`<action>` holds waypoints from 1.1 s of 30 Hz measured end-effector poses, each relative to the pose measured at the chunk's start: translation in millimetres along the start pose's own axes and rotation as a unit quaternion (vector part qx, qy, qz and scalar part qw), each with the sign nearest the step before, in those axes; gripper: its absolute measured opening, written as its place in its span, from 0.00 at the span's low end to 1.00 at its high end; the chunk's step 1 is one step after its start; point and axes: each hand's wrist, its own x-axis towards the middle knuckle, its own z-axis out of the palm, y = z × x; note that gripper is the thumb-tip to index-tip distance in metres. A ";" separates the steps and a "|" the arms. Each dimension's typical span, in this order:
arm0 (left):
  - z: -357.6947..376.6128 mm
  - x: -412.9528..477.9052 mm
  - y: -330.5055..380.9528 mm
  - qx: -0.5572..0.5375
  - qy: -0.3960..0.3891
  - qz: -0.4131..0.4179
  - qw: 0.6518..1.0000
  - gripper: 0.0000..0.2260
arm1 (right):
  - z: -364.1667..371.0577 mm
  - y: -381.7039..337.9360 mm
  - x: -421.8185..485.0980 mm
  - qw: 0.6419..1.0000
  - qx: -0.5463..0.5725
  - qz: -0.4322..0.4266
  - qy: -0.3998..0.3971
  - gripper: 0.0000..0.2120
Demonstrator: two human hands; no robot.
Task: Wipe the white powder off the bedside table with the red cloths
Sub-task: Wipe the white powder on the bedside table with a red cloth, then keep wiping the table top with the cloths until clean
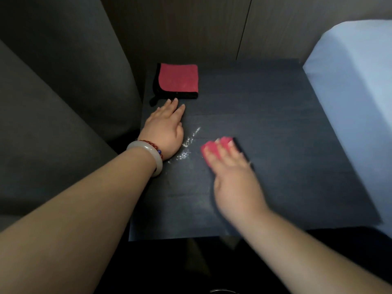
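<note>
**Two hands on a dark desk, powder between them**

A grey upholstered seat (53, 102) stood at the far left, beside the dark desk (275, 124). The left hand (164, 127) lay flat and open on the desk's left part, fingers straight, holding nothing. A pale bangle (148, 154) and a beaded bracelet (156, 147) circled its wrist. Just beyond its fingertips, at the far left corner, lay a folded red cloth (178, 79) with black edging. The white powder (187, 145) ran in a thin streak just right of the left hand. Right of the streak, the right hand (231, 172), blurred, pressed a second red cloth (209, 148) to the desk under spread fingers. A white bed (350, 81) bordered the desk's right side.
</note>
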 end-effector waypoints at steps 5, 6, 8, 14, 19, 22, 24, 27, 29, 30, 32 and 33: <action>0.6 -5.6 1.0 -0.001 -0.003 -0.006 1.000 0.25 | -8.0 24.2 -20.4 0.998 0.000 -0.051 -0.038 0.32; 0.3 -8.0 0.7 -0.001 -0.007 -0.005 1.000 0.25 | -13.5 42.0 -7.8 0.999 -0.017 -0.027 -0.032 0.33; 0.3 -14.6 0.2 -0.001 -0.007 -0.001 1.000 0.25 | -26.3 68.0 16.0 0.999 -0.028 0.046 -0.009 0.31; 1.2 -26.7 1.9 -0.011 0.020 -0.001 1.000 0.25 | 2.6 -17.1 -40.5 0.999 0.010 -0.040 -0.020 0.33; -1.2 -26.6 3.6 -0.007 0.014 0.002 1.000 0.25 | -3.0 2.1 -37.5 0.993 0.014 -0.103 -0.054 0.32; -0.7 -26.3 4.6 -0.004 0.012 -0.003 1.000 0.25 | -21.9 52.3 10.4 0.999 -0.009 0.028 -0.013 0.32; 0.2 -26.5 5.2 -0.004 0.015 -0.007 1.000 0.25 | -21.1 44.8 13.9 0.997 -0.007 0.073 -0.003 0.32; 1.3 -25.4 2.9 -0.015 0.018 -0.004 1.000 0.24 | -1.4 -9.0 -22.3 0.999 0.001 -0.024 -0.022 0.32; 0.0 -25.5 0.0 -0.043 0.015 0.000 0.999 0.23 | -3.6 -31.5 -38.4 0.994 0.074 -0.052 -0.060 0.27; -2.0 -26.0 -0.9 -0.067 0.014 -0.002 0.998 0.22 | -13.2 -32.5 -35.5 0.986 0.148 -0.030 -0.076 0.25; -6.9 -29.6 0.9 -0.113 0.018 -0.019 0.993 0.21 | -34.7 -15.3 -22.3 0.957 0.282 0.016 -0.064 0.24; -9.4 -32.8 5.3 -0.123 0.027 -0.027 0.992 0.21 | -44.5 -3.2 -14.6 0.956 0.293 0.018 -0.019 0.23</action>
